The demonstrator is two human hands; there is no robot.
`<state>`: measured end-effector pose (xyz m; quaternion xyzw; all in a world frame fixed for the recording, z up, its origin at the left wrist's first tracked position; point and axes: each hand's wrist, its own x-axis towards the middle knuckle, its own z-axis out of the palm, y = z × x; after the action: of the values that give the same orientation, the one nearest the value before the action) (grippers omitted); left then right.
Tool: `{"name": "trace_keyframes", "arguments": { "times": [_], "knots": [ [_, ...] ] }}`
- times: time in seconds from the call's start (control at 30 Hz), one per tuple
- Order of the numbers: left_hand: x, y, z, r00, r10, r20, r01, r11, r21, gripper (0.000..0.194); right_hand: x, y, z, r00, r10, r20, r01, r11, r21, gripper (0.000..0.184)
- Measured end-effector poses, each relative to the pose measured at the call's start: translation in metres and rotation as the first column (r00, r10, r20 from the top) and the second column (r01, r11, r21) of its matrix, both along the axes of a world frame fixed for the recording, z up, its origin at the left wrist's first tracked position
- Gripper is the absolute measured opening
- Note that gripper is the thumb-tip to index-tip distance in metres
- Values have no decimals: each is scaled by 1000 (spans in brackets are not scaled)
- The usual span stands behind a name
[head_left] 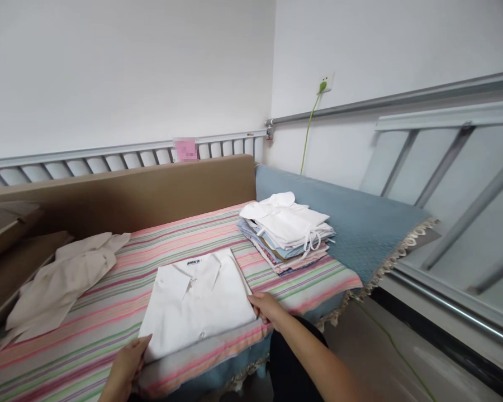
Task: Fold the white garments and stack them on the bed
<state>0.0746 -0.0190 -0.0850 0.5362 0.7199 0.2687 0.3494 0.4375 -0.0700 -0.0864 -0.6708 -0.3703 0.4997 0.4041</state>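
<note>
One white shirt [205, 310], one garment stack [291, 229], one wall socket [329, 80]

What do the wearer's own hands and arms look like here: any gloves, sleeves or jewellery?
The left hand and right hand are ungloved. The right forearm is bare, no sleeve in view; no watch or bracelet shows. Plain black fabric, perhaps clothing, shows beneath that arm.

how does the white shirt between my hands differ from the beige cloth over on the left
The shirt is white; the cloth is beige.
The shirt is folded flat into a neat block, collar showing; the cloth lies loose and rumpled.
Your left hand and right hand are at the shirt's edges; neither touches the cloth.
Both lie on the striped sheet.
</note>
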Motion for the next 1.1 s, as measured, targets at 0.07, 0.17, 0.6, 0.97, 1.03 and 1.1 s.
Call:
{"name": "trace_keyframes", "arguments": {
  "times": [0.07,0.17,0.6,0.97,1.03,1.1],
  "knots": [
    [-1,3,1,1000,-10,24,10,1000,7,47,0,-1,-1,1000,13,24,-13,1000,-10,27],
    [-4,7,2,998,-39,-48,46,987,154,33,0,-1,-1,995,29,99,-28,999,-16,25],
    [0,-1,2,858,-3,-513,31,998,47,21,-5,2,-13,845,-44,533,-51,986,162,26],
    [0,22,13,890,-8,-457,4,1000,-10,52,8,27,18,827,-55,560,-42,986,160,28],
    [1,32,10,894,-16,-448,13,1000,-10,52,9,38,19,831,-60,553,-13,992,127,28],
    [1,37,7,904,-12,-428,19,1000,12,49,8,49,20,844,-50,534,10,997,78,30]
  ]
}}
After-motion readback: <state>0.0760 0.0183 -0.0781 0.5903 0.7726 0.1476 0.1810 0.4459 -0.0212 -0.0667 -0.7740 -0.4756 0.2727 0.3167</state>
